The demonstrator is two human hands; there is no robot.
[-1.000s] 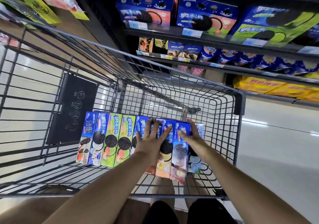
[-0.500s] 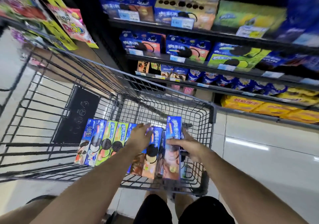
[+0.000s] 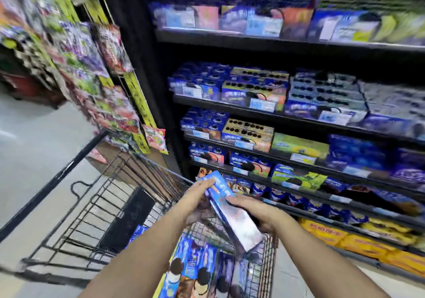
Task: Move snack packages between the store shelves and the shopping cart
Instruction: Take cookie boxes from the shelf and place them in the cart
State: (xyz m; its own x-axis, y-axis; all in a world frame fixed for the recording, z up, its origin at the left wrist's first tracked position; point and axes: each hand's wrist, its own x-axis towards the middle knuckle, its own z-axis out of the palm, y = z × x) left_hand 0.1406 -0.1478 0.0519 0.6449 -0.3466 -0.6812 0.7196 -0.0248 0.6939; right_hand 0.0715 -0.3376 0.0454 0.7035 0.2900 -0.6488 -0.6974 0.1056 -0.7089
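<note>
Above the shopping cart (image 3: 57, 178), a blue cookie box (image 3: 232, 217) is gripped by both hands: left hand (image 3: 197, 192) at its far end, right hand (image 3: 255, 212) round its side. Light, stiff, crushable cardboard is judged; long edges are best held.

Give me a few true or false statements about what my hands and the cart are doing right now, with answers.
1. The left hand and the right hand hold one blue cookie box above the shopping cart. True.
2. The cart is empty. False: cookie boxes stand in it.
3. Left of the shelves hang candy bags. True.
4. The right hand grips the cart's handle. False: it holds the box.
</note>
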